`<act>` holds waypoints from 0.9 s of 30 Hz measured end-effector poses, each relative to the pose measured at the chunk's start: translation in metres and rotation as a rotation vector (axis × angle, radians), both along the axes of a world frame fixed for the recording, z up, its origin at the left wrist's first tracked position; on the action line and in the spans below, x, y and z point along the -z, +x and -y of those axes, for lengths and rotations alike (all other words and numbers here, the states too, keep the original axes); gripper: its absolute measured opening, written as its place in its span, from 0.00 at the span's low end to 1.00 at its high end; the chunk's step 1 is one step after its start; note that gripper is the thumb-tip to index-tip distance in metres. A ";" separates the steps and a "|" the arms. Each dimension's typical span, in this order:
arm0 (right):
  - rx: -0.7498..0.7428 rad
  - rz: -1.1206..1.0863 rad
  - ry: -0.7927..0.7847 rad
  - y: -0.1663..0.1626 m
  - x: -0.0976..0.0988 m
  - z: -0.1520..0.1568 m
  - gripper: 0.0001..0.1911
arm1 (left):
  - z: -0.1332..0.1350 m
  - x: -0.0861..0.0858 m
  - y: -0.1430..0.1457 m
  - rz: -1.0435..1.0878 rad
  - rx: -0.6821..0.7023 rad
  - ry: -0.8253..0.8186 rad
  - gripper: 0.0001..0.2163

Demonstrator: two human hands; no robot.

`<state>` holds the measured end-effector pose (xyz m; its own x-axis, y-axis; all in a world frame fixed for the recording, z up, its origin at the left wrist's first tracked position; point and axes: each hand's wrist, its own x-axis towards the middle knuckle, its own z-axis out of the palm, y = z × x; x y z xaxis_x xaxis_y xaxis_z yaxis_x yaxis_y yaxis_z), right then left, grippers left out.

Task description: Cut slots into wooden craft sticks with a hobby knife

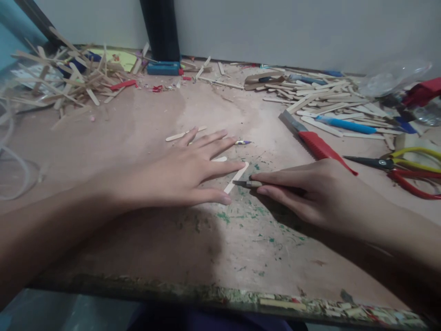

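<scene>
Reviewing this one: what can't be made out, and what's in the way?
Head view, small knife: handle mostly covered by the right hand.
Head view, purple-tipped thing: rest hidden behind the left hand.
Head view, scissors: loops cut off by the right edge.

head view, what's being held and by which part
A small knife, held just behind its blade in the grip of the right hand; the left hand lies spread.

I count two hands [320, 195], one small knife [246, 183], one red-handled cutter [317, 145], two scissor loops [413, 150], at least three sticks [241, 174] by the left hand [188, 168], and two stick heaps [330, 97] too jumbled to number.
</scene>
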<state>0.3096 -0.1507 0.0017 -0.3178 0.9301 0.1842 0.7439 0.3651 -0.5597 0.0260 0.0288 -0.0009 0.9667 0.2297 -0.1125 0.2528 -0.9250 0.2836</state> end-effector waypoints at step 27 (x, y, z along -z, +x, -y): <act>-0.003 0.131 0.065 0.007 -0.010 -0.003 0.17 | 0.010 -0.013 0.007 0.075 -0.093 -0.073 0.20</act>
